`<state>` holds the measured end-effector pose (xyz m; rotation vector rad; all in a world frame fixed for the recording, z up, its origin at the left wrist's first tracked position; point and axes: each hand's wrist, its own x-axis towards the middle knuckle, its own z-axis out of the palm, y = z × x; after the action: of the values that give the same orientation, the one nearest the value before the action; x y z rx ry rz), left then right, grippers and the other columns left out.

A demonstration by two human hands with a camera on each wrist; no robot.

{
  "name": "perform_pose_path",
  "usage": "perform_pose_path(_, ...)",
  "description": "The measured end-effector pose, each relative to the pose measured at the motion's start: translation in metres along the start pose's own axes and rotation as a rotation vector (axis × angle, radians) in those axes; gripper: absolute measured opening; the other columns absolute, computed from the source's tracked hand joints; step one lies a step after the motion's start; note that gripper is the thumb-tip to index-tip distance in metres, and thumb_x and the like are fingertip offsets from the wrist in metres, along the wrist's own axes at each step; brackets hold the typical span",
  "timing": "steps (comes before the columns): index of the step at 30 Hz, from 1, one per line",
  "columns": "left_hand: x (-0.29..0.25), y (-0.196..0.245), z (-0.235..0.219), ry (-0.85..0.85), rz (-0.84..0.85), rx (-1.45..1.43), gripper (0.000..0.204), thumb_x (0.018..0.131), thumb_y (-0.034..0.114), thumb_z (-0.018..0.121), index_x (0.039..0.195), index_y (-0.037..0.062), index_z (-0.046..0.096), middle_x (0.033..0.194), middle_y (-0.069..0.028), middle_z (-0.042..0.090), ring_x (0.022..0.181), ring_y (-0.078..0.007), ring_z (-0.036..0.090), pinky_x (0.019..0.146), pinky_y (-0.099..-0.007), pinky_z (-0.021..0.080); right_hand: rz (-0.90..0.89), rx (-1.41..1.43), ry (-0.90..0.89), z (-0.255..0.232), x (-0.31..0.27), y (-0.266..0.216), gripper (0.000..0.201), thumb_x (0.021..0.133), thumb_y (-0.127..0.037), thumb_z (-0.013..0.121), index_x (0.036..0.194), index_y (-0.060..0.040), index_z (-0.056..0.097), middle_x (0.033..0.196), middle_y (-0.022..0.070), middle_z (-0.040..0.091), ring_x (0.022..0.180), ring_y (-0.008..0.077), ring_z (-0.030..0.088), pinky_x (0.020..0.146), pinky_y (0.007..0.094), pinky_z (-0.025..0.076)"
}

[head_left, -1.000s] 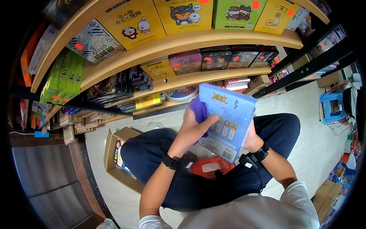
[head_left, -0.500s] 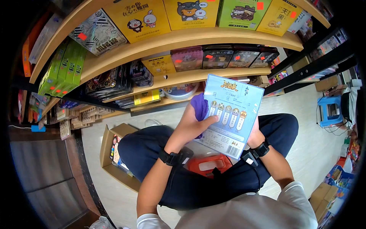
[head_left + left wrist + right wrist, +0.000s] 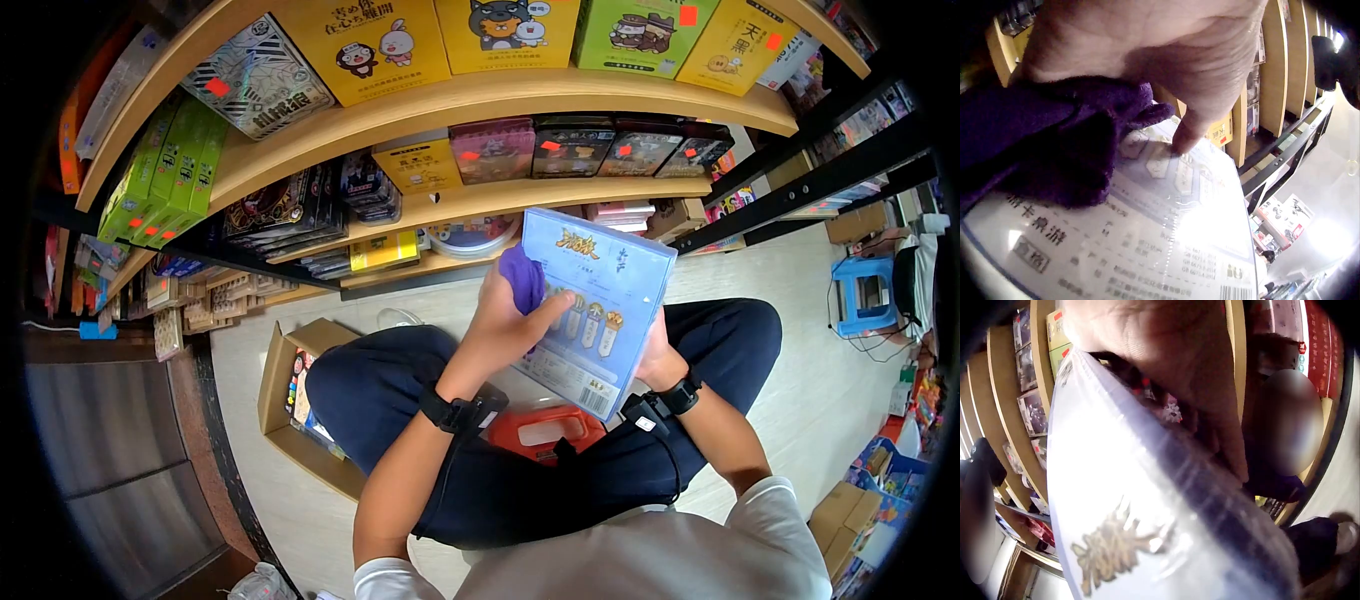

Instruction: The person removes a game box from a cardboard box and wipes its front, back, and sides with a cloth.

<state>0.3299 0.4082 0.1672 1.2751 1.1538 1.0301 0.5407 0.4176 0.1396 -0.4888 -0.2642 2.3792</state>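
A light blue shrink-wrapped box (image 3: pixel 598 290) is held tilted above the lap, its printed back with a barcode facing up. The left hand (image 3: pixel 508 325) grips its left edge with the thumb on the printed face, a purple cloth (image 3: pixel 522 281) bunched between hand and box. On the other side, the right hand (image 3: pixel 658 357) holds the box's right edge, its fingers mostly hidden behind it. In the left wrist view the cloth (image 3: pixel 1085 137) lies against the wrapped face (image 3: pixel 1166 219). The right wrist view shows the box's side and gold lettering (image 3: pixel 1113 550) near the palm (image 3: pixel 1166 350).
Wooden shelves (image 3: pixel 480 110) with boxed games curve across the front. An open cardboard box (image 3: pixel 272 400) stands on the floor by the left knee, and a red container (image 3: pixel 545 432) lies between the legs. A blue stool (image 3: pixel 862 295) stands at the right.
The box was raised and turned more squarely to the head camera half a second ago; now it is lower and tilted again. Both hands have kept hold of it.
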Motion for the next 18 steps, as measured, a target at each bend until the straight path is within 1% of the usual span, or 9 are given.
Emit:
perform_pose_path(1,0.0,0.001,0.0,0.015,0.006,0.01,0.059,0.088,0.016,0.068,0.135,-0.0006,0.037,0.126,-0.0091,0.053,0.115,-0.0164,0.049,0.1,-0.0316,0.039,0.0,-0.035,0.024,0.0,0.0,0.001,0.072,0.096,-0.052,0.031,0.146,0.0004,0.028,0.146,0.0225,0.036,0.129,0.0352,0.043,0.109,0.0484,0.034)
perform_pose_path(2,0.0,0.003,0.0,0.011,-0.057,-0.055,0.058,0.089,0.018,0.067,0.135,-0.0004,0.037,0.125,-0.0087,0.053,0.116,-0.0162,0.049,0.1,-0.0311,0.039,-0.01,-0.074,0.039,0.003,0.0,0.002,0.072,0.096,-0.051,0.031,0.146,0.0002,0.028,0.146,0.0222,0.036,0.13,0.0348,0.043,0.109,0.0482,0.034)
perform_pose_path(4,0.0,0.02,-0.001,0.004,-0.182,-0.184,0.057,0.091,0.022,0.065,0.135,0.0002,0.037,0.125,-0.0079,0.052,0.116,-0.0159,0.048,0.1,-0.0303,0.038,-0.029,-0.154,0.069,0.011,-0.001,0.004,0.07,0.097,-0.05,0.032,0.146,-0.0001,0.027,0.146,0.0215,0.036,0.13,0.0339,0.042,0.109,0.0479,0.033)
perform_pose_path(7,-0.001,0.035,0.001,0.105,-0.17,-0.301,0.041,0.088,0.018,0.066,0.12,0.0001,0.049,0.114,-0.0085,0.057,0.105,-0.0145,0.053,0.091,-0.0307,0.043,0.002,-0.296,0.125,0.021,0.0,0.006,0.068,0.098,-0.048,0.032,0.147,-0.0004,0.027,0.146,0.0208,0.036,0.131,0.0334,0.041,0.109,0.048,0.033)
perform_pose_path(10,-0.001,0.03,-0.002,0.101,-0.212,-0.323,0.043,0.088,0.02,0.066,0.122,0.0007,0.047,0.116,-0.0081,0.056,0.107,-0.0145,0.052,0.094,-0.0306,0.041,0.034,-0.373,0.085,0.018,0.0,0.01,0.083,0.092,-0.065,0.03,0.148,-0.0048,0.025,0.15,0.0176,0.031,0.134,0.034,0.037,0.111,0.0492,0.03)
perform_pose_path(13,-0.001,0.032,-0.002,0.069,-0.235,-0.299,0.05,0.088,0.02,0.066,0.127,0.001,0.042,0.119,-0.008,0.054,0.11,-0.015,0.05,0.096,-0.0309,0.04,0.046,-0.379,0.074,0.018,-0.001,0.009,0.083,0.092,-0.065,0.03,0.149,-0.0049,0.024,0.151,0.0178,0.03,0.134,0.0335,0.037,0.11,0.0491,0.03)
perform_pose_path(16,-0.002,0.031,0.0,0.076,-0.281,-0.298,0.055,0.088,0.018,0.066,0.132,0.0015,0.037,0.122,-0.0082,0.051,0.114,-0.016,0.049,0.099,-0.0313,0.039,0.008,-0.268,0.15,0.026,-0.003,0.009,0.065,0.098,-0.044,0.033,0.146,-0.0002,0.029,0.145,0.0207,0.039,0.129,0.0327,0.044,0.109,0.048,0.034)
perform_pose_path(18,-0.002,0.025,-0.001,0.045,-0.277,-0.302,0.062,0.088,0.018,0.066,0.138,0.0026,0.032,0.128,-0.0082,0.049,0.118,-0.017,0.047,0.102,-0.0309,0.036,0.017,-0.246,0.162,0.023,-0.003,0.008,0.065,0.098,-0.044,0.033,0.145,-0.0003,0.03,0.144,0.0205,0.039,0.128,0.0325,0.044,0.109,0.0476,0.034)
